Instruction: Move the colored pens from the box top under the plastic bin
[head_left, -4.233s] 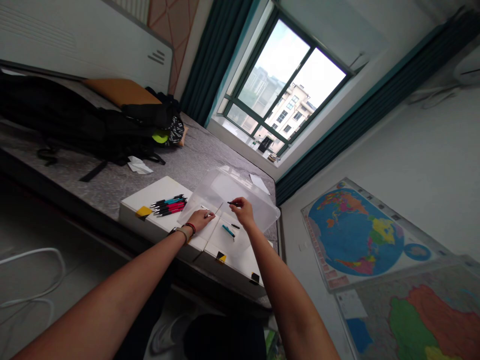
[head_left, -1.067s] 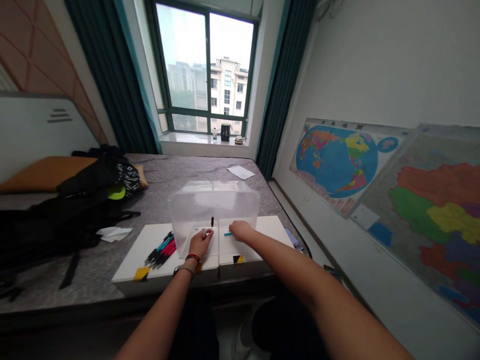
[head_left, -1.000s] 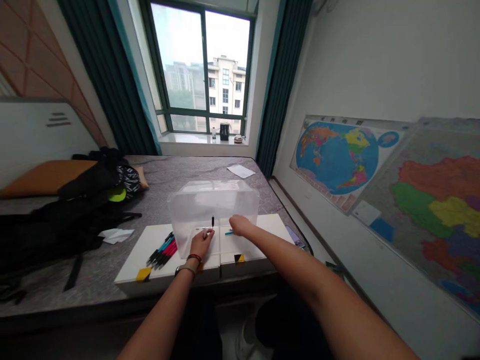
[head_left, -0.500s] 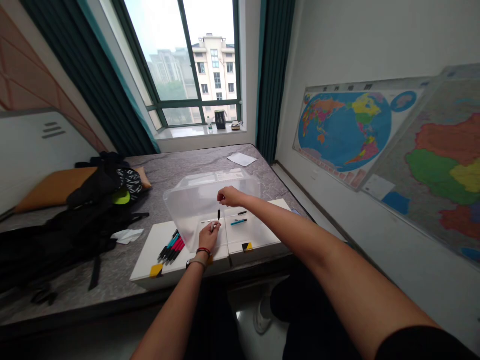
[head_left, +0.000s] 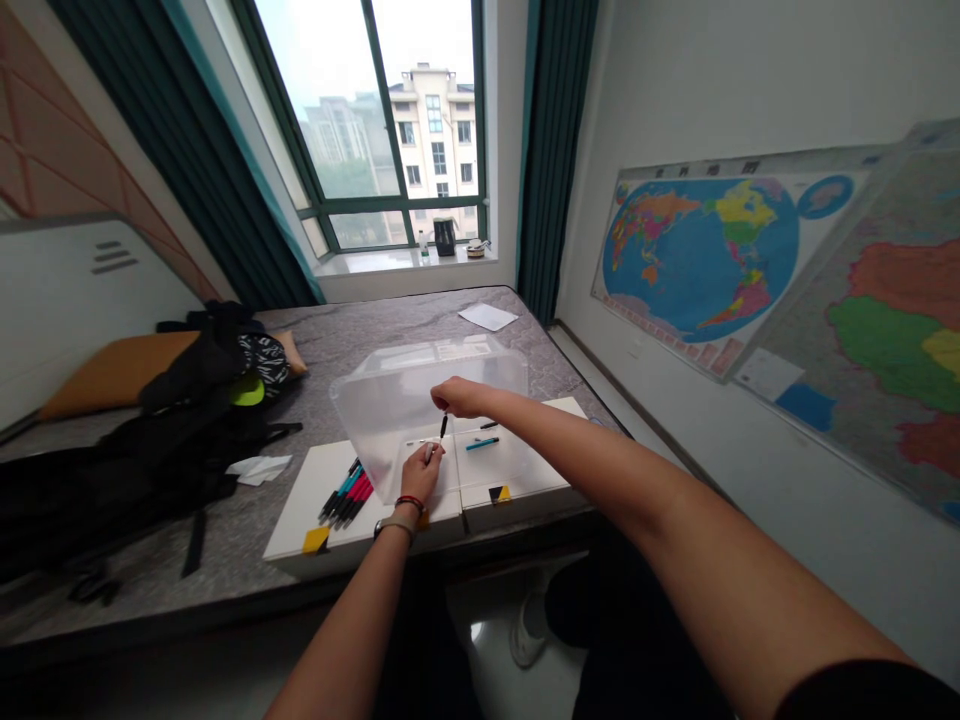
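My left hand (head_left: 422, 470) rests on the white board (head_left: 315, 500), its fingers pinched on a thin pale pen part near its tip. My right hand (head_left: 452, 396) hovers just above it, fingers pinched on a small black pen piece (head_left: 444, 426) that hangs down toward the left fingertips. Just behind both hands stands a clear plastic bin (head_left: 390, 400). A teal pen (head_left: 480, 443) and a short black piece (head_left: 487, 426) lie on the second white board (head_left: 547, 470) to the right. A bundle of red, teal and black pens (head_left: 346, 494) lies left of my left wrist.
A grey bed surface (head_left: 375, 330) holds the boards, a black backpack (head_left: 135, 450), crumpled white paper (head_left: 259, 468) and a sheet of paper (head_left: 487, 317). Maps (head_left: 697, 250) hang on the right wall. A window (head_left: 390, 130) and a sill with a kettle lie ahead.
My right hand left the teal pen on the board, rose and moved left above my left hand, now pinching the black piece. My left hand stayed put. The camera view shifted.
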